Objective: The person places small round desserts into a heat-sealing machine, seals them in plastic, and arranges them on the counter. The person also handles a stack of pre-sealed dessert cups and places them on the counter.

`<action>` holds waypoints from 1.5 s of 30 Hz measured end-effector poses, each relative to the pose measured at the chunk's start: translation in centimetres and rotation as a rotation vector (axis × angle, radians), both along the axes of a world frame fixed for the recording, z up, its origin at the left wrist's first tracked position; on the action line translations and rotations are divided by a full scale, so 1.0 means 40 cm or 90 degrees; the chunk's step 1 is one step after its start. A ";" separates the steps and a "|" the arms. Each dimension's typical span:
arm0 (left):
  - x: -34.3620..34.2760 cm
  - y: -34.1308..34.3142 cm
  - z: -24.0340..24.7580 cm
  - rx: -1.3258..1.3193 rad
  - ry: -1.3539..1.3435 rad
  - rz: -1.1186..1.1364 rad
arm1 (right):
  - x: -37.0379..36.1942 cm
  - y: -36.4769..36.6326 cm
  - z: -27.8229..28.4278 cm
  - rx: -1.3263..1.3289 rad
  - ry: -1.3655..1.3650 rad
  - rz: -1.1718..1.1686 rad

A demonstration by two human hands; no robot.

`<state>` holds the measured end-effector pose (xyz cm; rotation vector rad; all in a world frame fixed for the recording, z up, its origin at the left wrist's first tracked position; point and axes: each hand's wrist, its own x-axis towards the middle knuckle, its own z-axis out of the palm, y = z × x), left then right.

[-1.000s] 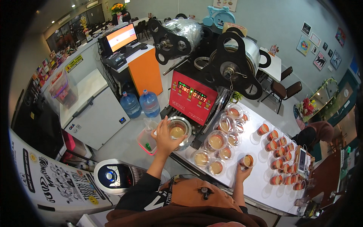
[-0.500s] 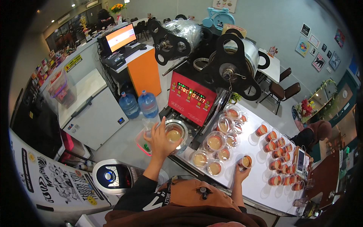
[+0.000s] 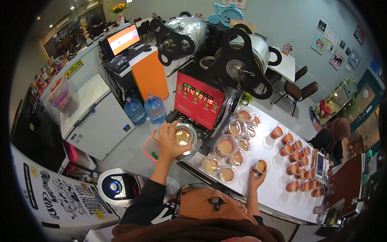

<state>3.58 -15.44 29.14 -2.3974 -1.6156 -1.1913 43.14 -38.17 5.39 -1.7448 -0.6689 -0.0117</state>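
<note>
My left hand (image 3: 166, 142) is curled around the rim of a clear plastic cup (image 3: 183, 136) with tan liquid in it. That cup sits within the round metal holder of a red-fronted cup sealing machine (image 3: 198, 100). On the white table, my right hand (image 3: 255, 179) has its fingers closed around another cup (image 3: 261, 166), brown-red at the side with a tan surface. Between my hands stand several filled cups (image 3: 226, 146) crowded together, some with wide clear film around their tops.
Rows of orange-red cups (image 3: 292, 186) stand on the table's right side, beside a tablet (image 3: 321, 164). Black three-armed film-roll holders (image 3: 238, 68) top the machine. Two blue water jugs (image 3: 155, 109) and a white chest freezer (image 3: 96, 121) are left. A person (image 3: 335, 135) is at the far right.
The view has shifted slightly. My left fingers have moved a little around the cup in the holder. My right hand keeps its cup in nearly the same place on the table.
</note>
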 end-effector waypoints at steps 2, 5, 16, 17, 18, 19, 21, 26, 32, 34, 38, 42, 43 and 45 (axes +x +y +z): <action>-0.013 0.005 0.001 0.005 -0.065 -0.047 | -0.002 0.000 0.004 -0.010 0.010 0.003; -0.017 0.009 0.025 0.085 -0.126 -0.094 | 0.000 -0.001 0.005 -0.013 -0.008 0.000; 0.041 -0.102 0.076 0.289 -0.108 -0.258 | 0.001 0.006 0.003 0.006 -0.017 0.001; 0.051 -0.121 0.076 0.285 -0.112 -0.285 | 0.003 0.005 -0.002 0.007 -0.016 0.002; 0.057 -0.134 0.059 0.256 -0.122 -0.319 | 0.003 0.004 -0.007 0.002 -0.013 -0.006; 0.066 -0.148 0.049 0.230 -0.133 -0.350 | 0.004 0.007 -0.006 -0.003 -0.012 -0.011; 0.089 -0.175 0.032 0.178 -0.153 -0.410 | 0.001 0.007 -0.005 -0.002 -0.011 -0.016; 0.131 -0.196 -0.067 0.084 -0.107 -0.474 | -0.018 0.033 0.021 0.008 0.018 -0.058; 0.164 -0.207 -0.156 0.075 -0.100 -0.436 | -0.025 0.048 0.032 0.033 -0.002 -0.096; 0.166 -0.212 -0.169 0.065 -0.099 -0.421 | -0.021 0.043 0.026 0.033 0.017 -0.089; 0.172 -0.223 -0.163 0.018 -0.116 -0.400 | -0.018 0.033 0.045 0.033 0.058 -0.056; 0.176 -0.237 -0.112 0.060 -0.129 -0.378 | -0.026 0.026 0.072 0.129 0.151 0.004; 0.169 -0.240 -0.098 0.081 -0.126 -0.375 | -0.052 0.029 0.125 0.152 0.161 0.035; 0.169 -0.238 -0.078 0.096 -0.133 -0.403 | -0.105 0.034 0.231 0.170 0.162 0.089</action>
